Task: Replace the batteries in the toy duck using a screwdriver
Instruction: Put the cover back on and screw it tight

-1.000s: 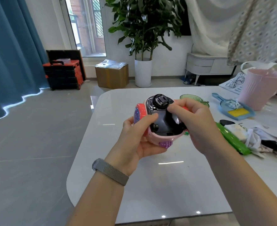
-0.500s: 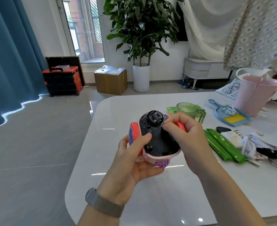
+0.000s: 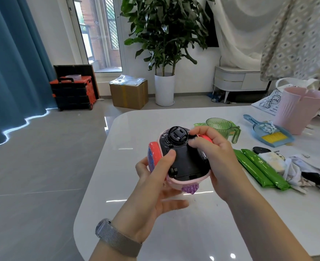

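In the middle of the frame, both hands hold the toy duck up above the white table. The duck is turned over, so its black bottom faces up. A round black wheel part sits at the top of that bottom side. Pink and red parts show at the edges, and a bit of purple shows underneath.

The left hand cups the duck from below and from the left. Its thumb lies on the flat black cover. The other fingers curl under the toy.

The right hand wraps round the right side of the duck. Its fingers are bent, with the tips pressing on the black bottom just beside the round part. A gray mesh watch band is on the left wrist, low in the frame.

To the right of the hands, a green cup stands on the table. Two long green packets lie side by side near it. Farther right are a blue dustpan with a yellow brush and a pink bin. A big potted plant stands on the floor at the top middle.
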Demonstrator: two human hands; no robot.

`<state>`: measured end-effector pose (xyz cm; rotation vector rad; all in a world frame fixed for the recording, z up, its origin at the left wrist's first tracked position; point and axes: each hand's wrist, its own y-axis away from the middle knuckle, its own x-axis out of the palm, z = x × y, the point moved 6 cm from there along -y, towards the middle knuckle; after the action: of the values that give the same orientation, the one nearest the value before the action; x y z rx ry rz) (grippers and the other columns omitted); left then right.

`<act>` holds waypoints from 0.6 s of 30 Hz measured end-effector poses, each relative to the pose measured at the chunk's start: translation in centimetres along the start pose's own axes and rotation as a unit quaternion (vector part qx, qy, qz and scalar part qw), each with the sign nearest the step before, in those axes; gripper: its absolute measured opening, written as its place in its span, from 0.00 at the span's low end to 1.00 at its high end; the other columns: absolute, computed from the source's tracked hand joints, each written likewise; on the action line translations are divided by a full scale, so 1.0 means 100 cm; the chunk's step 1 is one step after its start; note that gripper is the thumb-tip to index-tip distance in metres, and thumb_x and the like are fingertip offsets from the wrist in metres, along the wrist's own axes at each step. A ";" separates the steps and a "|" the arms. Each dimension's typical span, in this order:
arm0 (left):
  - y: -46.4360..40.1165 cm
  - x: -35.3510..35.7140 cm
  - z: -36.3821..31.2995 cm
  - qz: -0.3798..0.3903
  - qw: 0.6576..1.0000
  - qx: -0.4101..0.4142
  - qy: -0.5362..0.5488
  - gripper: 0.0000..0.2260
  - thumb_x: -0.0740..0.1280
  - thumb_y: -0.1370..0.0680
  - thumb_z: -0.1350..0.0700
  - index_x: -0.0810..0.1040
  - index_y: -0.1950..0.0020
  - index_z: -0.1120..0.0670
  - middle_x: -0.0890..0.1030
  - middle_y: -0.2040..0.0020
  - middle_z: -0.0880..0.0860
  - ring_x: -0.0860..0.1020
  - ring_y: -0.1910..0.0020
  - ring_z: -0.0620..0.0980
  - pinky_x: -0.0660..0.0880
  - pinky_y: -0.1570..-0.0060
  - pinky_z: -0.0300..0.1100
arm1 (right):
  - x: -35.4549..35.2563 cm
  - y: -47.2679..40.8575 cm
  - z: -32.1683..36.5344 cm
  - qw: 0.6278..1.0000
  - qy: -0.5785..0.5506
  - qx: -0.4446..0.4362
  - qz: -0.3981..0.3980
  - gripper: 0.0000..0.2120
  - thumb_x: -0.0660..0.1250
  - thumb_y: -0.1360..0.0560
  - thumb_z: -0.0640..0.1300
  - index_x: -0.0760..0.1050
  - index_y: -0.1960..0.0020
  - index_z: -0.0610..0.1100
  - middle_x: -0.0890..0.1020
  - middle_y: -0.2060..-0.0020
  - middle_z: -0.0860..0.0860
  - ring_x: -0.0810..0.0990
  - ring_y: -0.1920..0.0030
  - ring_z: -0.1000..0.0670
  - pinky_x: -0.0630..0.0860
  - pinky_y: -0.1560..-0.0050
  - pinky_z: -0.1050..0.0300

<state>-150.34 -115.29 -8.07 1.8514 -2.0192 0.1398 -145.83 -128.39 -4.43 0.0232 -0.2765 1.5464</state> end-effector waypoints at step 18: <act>0.003 0.004 -0.032 -0.053 0.798 0.406 -0.442 0.47 0.79 0.42 0.39 0.58 0.28 0.36 0.66 0.31 0.43 0.64 0.33 0.35 0.64 0.45 0.18 | 0.004 0.003 0.001 0.998 -0.019 0.023 0.055 0.12 0.65 0.26 0.34 0.76 0.58 0.51 0.82 0.61 0.51 0.80 0.60 0.52 0.76 0.65 0.61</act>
<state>-149.93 -114.56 -4.93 2.9773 -2.7052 0.1335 -146.12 -128.06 -4.27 0.0732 -0.2761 1.6629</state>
